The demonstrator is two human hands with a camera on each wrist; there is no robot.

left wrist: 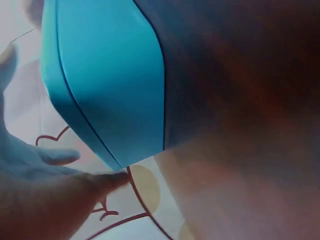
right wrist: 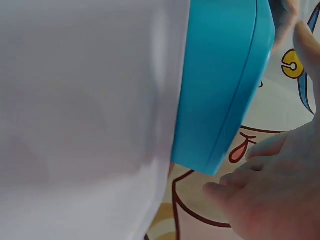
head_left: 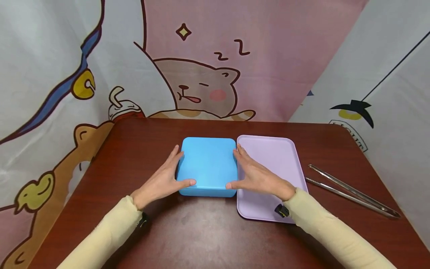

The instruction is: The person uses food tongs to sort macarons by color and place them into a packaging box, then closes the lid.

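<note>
A blue box [head_left: 208, 162] with rounded corners lies on the table, its seam running round the upper side [left wrist: 110, 75]. At its left side is my left hand [head_left: 164, 179], fingers spread and fairly straight, thumb tip over the near left corner. My right hand [head_left: 256, 173] mirrors it on the other side, thumb near the front right corner and fingertips beside the right edge. Both wrist views show the fingers [right wrist: 250, 175] close around the box's upper corners. Directly right of the box lies a flat lilac tray [head_left: 268, 149], partly under my right hand and forearm.
Metal tongs [head_left: 352, 192] lie at the right of the dark wooden table [head_left: 141, 138], their tips close to the tray's right edge. A cartoon-printed cloth [head_left: 208, 48] hangs behind the table and along both sides.
</note>
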